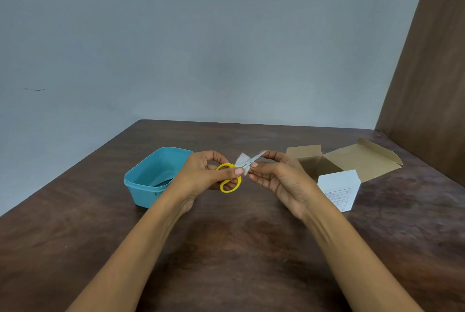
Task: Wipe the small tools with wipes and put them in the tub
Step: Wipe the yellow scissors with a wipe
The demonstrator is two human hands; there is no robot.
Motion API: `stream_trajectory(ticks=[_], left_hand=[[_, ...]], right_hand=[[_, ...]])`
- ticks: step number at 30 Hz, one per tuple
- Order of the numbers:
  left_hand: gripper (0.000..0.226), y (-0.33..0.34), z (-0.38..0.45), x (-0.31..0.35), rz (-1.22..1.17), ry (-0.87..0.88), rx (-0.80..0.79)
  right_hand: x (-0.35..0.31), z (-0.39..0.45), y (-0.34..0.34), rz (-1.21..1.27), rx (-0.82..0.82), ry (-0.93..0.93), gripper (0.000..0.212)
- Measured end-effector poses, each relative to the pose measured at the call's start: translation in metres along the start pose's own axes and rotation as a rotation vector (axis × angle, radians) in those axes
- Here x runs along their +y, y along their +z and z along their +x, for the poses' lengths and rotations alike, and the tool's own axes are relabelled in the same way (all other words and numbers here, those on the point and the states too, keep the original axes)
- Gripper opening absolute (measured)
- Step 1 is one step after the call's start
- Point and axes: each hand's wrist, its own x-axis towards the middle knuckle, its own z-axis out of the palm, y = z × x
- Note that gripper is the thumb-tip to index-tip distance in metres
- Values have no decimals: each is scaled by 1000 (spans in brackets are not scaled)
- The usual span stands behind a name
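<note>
Left hand [201,175] grips scissors [234,173], right hand [279,175] pinches wipe [242,160]; box [338,189] label unreadable

Bare table [226,248] near; tub [141,185] left, 2 boxes [338,192] right.

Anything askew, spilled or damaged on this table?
Nothing stands out. The left hand holds the yellow-handled scissors while the right hand holds a wipe against the blades. The blue tub sits upright, and the opened cardboard box and white box look undamaged.
</note>
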Motion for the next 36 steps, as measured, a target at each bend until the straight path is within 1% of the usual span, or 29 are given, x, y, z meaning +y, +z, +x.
stream_trajectory(ticks=[5,12,16,18,23,26,28,30,33,36], left_hand=[[33,0,-1,2,-37,-14,-16],[29,-2,-1,2,-67,-20,-3],[30,-2,-1,3,-77,-31,7],[33,-2,-1,3,-88,-32,14],[31,-1,-1,2,-123,-15,64],[33,0,-1,2,-115,-6,91],[33,0,0,2,-120,1,91],[31,0,0,2,-133,7,70],[30,0,-1,2,-128,13,46],[32,0,0,2,-102,26,70]], right_hand=[[-5,-3,-1,29,32,-22,32],[-9,-1,-4,88,80,-101,33],[-10,-1,-4,48,117,-201,31],[-8,1,-3,-70,162,-309,31],[-2,0,-2,-532,329,-734,26],[1,-3,0,-686,368,-868,23],[2,-2,-1,-702,418,-888,21],[0,1,-4,-616,474,-845,22],[-3,5,-9,-461,509,-748,24],[-3,4,-7,-495,524,-798,21]])
